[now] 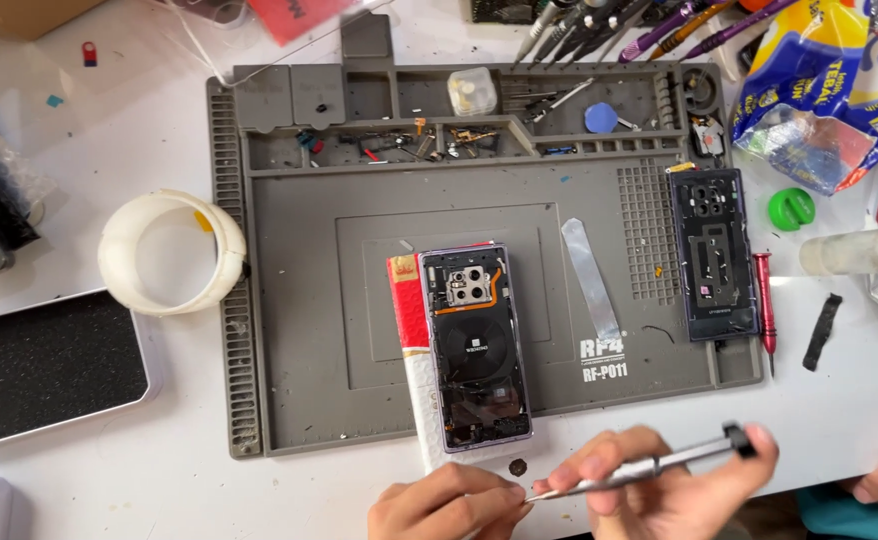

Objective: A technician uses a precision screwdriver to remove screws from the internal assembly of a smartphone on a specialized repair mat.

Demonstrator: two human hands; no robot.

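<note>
Screwdriver: slim, silver shaft with a black cap, lying nearly level at the lower edge of the desk. The right hand is closed around its shaft; the left hand pinches at its fine tip with thumb and forefinger. Just above, an opened phone rests on a red-and-white package on the grey work mat. A crumpled blue-and-yellow bag sits at the upper right corner, with a green round cap below it. A red rectangular label lies at the top edge.
</note>
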